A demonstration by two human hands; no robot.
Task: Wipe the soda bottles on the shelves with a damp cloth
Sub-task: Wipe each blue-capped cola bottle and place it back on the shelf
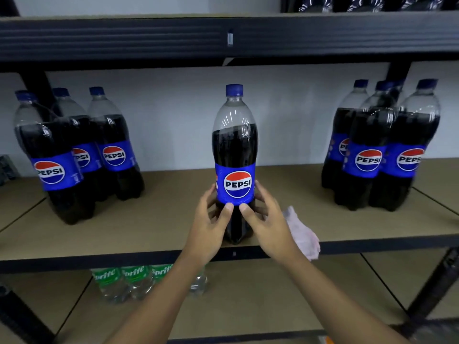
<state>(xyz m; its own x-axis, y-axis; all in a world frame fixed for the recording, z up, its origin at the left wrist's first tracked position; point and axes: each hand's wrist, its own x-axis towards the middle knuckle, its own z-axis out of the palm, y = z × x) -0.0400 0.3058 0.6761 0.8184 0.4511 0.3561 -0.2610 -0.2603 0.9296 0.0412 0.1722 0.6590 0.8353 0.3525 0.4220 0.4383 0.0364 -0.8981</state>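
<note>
One tall Pepsi bottle (234,150) with a blue cap stands upright at the front edge of the middle shelf (161,227), label facing me. My left hand (211,222) wraps its lower left side and my right hand (267,219) wraps its lower right side, both thumbs pressed just under the label. A pale pink cloth (301,234) lies on the shelf right beside my right hand, partly hanging over the front edge; whether my fingers touch it is hidden.
Three Pepsi bottles (79,155) cluster at the left of the shelf, and another group of Pepsi bottles (380,150) stands at the right. Sprite bottles (129,279) sit on the lower shelf. A dark beam (173,38) of the upper shelf runs overhead.
</note>
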